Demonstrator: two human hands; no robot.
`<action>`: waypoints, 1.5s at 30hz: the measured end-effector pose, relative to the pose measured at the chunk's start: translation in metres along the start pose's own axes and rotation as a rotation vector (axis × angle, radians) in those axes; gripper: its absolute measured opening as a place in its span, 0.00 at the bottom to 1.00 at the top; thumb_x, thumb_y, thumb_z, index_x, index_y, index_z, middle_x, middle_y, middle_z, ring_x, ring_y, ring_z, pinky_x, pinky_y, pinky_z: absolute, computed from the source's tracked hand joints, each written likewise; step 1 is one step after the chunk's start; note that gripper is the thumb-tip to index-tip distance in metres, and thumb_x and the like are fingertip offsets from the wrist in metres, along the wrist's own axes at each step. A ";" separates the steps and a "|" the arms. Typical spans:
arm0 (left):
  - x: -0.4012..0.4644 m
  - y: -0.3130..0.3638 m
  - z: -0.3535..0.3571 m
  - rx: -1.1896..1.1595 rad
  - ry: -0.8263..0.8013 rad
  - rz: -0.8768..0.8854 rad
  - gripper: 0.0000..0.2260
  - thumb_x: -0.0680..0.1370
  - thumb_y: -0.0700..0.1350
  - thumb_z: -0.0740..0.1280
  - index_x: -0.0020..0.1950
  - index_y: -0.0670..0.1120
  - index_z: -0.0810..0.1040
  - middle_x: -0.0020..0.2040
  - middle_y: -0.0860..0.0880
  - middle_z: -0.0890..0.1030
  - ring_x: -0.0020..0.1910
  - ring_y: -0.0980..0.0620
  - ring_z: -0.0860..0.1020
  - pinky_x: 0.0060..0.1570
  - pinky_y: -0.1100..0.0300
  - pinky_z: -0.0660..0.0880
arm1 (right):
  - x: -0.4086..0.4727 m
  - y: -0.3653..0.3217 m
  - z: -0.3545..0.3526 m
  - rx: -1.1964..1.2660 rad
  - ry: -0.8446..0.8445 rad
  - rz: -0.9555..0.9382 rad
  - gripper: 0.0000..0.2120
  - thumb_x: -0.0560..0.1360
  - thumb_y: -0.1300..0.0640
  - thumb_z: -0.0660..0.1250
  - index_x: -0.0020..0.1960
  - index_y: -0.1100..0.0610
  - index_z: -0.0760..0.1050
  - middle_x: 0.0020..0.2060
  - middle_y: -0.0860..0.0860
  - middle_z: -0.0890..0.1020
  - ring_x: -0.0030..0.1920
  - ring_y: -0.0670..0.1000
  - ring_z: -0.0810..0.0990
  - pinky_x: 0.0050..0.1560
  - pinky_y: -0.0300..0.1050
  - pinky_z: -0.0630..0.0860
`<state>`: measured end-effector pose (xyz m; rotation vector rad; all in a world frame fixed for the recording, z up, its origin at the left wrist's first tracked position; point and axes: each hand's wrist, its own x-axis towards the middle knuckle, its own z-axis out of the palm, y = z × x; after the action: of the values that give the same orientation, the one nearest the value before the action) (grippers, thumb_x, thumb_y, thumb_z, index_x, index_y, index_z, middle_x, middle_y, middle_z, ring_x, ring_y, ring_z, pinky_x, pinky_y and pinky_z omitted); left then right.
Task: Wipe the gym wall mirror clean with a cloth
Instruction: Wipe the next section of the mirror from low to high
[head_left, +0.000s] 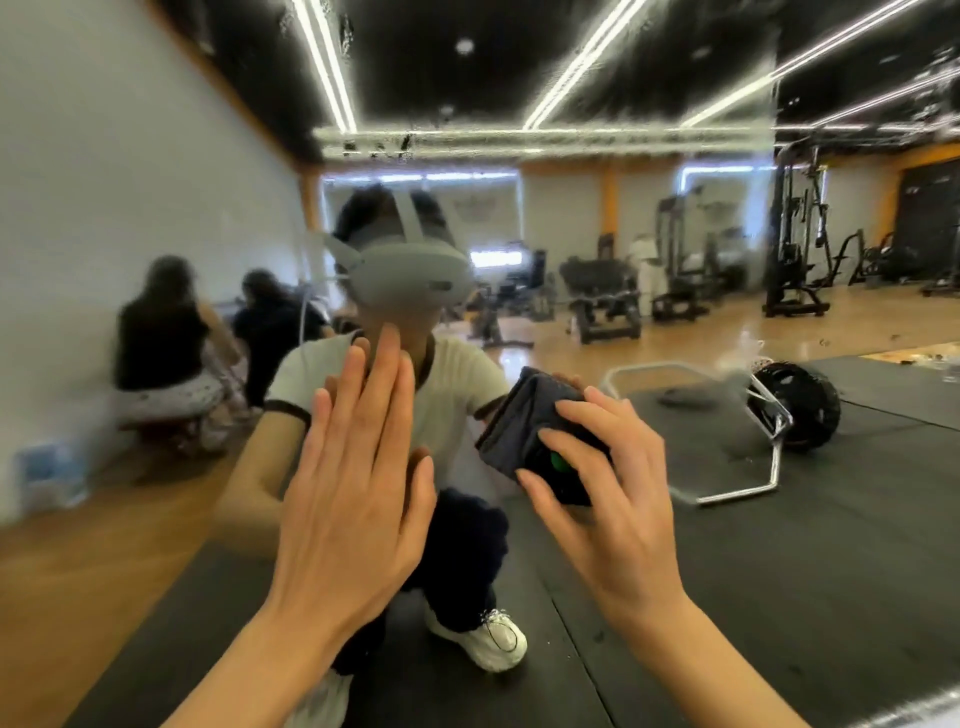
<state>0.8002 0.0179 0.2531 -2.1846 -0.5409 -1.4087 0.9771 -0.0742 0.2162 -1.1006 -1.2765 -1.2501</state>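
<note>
The wall mirror fills nearly the whole head view, and its upper part carries streaks and droplets. My left hand is flat against the glass, fingers straight and close together, holding nothing. To its right, my right hand presses a folded dark grey cloth onto the mirror, fingers spread over it. A small green mark shows on the cloth between my fingers. Behind both hands the glass reflects me crouching.
Everything else is reflection: a hex bar with a black plate on dark floor mats, weight machines on the wooden floor at the back, and two crouching people at the left by a white wall.
</note>
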 end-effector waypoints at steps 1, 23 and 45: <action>-0.001 -0.005 -0.001 0.011 -0.004 0.006 0.31 0.80 0.45 0.58 0.81 0.37 0.54 0.83 0.41 0.52 0.82 0.46 0.46 0.80 0.54 0.40 | -0.002 0.001 0.002 0.053 -0.025 0.007 0.15 0.78 0.57 0.69 0.62 0.61 0.74 0.66 0.56 0.72 0.70 0.57 0.71 0.77 0.50 0.62; -0.007 -0.017 0.014 0.091 0.060 0.062 0.30 0.80 0.44 0.54 0.80 0.35 0.52 0.83 0.41 0.47 0.82 0.45 0.47 0.80 0.52 0.43 | 0.083 -0.041 0.057 -0.066 -0.053 0.066 0.24 0.84 0.51 0.54 0.77 0.60 0.63 0.78 0.56 0.63 0.79 0.57 0.55 0.80 0.53 0.44; -0.008 -0.017 0.016 0.124 0.049 0.062 0.29 0.80 0.44 0.54 0.79 0.34 0.57 0.81 0.37 0.55 0.82 0.44 0.49 0.80 0.51 0.47 | 0.127 0.007 0.046 -0.150 0.018 -0.044 0.24 0.79 0.68 0.63 0.75 0.59 0.70 0.74 0.58 0.71 0.77 0.58 0.62 0.78 0.57 0.44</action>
<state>0.7991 0.0407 0.2433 -2.0465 -0.5240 -1.3560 0.9704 -0.0326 0.3451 -1.1702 -1.2150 -1.4044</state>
